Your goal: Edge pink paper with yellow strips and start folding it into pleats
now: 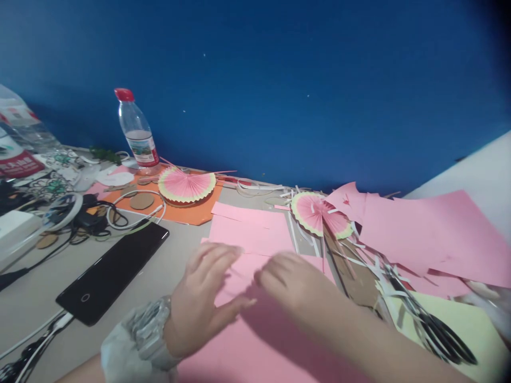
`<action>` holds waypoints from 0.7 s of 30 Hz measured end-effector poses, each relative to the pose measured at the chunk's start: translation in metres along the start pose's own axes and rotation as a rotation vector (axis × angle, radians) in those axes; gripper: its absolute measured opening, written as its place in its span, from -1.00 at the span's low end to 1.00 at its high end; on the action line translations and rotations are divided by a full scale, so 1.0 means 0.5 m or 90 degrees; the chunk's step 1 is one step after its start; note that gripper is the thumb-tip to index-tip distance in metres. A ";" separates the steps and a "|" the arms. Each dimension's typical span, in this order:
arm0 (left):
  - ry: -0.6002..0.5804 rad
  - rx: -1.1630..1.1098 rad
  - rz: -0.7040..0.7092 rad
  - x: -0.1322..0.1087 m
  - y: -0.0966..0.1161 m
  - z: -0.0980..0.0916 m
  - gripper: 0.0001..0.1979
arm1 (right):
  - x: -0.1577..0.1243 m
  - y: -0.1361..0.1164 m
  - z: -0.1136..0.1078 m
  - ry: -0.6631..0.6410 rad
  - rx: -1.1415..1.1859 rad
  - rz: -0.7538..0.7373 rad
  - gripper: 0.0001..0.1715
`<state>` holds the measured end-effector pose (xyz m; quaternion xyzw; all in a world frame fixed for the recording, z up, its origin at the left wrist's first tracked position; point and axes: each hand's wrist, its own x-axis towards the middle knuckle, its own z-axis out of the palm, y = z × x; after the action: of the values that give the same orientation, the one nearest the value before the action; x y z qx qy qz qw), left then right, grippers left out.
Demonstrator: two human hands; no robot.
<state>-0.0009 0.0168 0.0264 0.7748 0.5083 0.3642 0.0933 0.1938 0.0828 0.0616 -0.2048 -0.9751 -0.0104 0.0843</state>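
Observation:
My left hand point(203, 298), with a silver watch on its wrist, lies over a pink paper sheet point(255, 340) on the table, fingers stretched out and apart. My right hand point(293, 282) is beside it on the same sheet, fingers curled down onto the paper; motion blur hides whether they pinch it. More pink strips point(249, 226) lie just beyond the hands. A pleated pink-and-yellow paper fan point(186, 185) sits at the back left, and a second fan point(319, 214) at the back right.
A black phone point(114, 271) lies left of the hands with white cables near it. A water bottle point(136, 133) stands at the back left. Scissors point(439, 332) rest on yellow paper at right, among white paper scraps. Large pink sheets point(431, 234) cover the right side.

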 end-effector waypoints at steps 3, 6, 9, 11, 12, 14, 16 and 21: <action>-0.149 -0.038 0.050 0.005 0.007 0.005 -0.91 | -0.083 -0.031 0.016 0.022 0.062 -0.014 -0.80; -0.206 -0.053 0.033 0.008 0.014 0.013 -0.74 | -0.119 -0.035 0.030 0.060 0.096 0.063 -0.76; -0.246 -0.062 -0.007 0.011 0.016 0.016 -0.76 | -0.129 -0.031 0.034 0.091 0.107 0.124 -0.73; -0.267 -0.063 -0.030 0.011 0.015 0.017 -0.78 | -0.132 -0.029 0.035 0.098 0.101 0.129 -0.73; -0.274 -0.060 -0.040 0.010 0.014 0.019 -0.78 | -0.134 -0.028 0.037 0.097 0.096 0.123 -0.74; -0.288 -0.047 -0.057 0.006 0.011 0.022 -0.77 | -0.138 -0.025 0.040 0.088 0.081 0.124 -0.77; -0.299 -0.027 -0.078 0.003 0.006 0.026 -0.76 | -0.146 -0.019 0.046 0.076 0.061 0.145 -0.79; -0.247 -0.012 -0.159 0.009 -0.005 0.023 -0.73 | -0.169 0.002 0.060 0.090 0.052 0.209 -0.82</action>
<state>0.0061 0.0246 0.0190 0.7607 0.5690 0.1990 0.2410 0.2656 0.0519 0.0176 -0.3562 -0.9199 0.0284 0.1616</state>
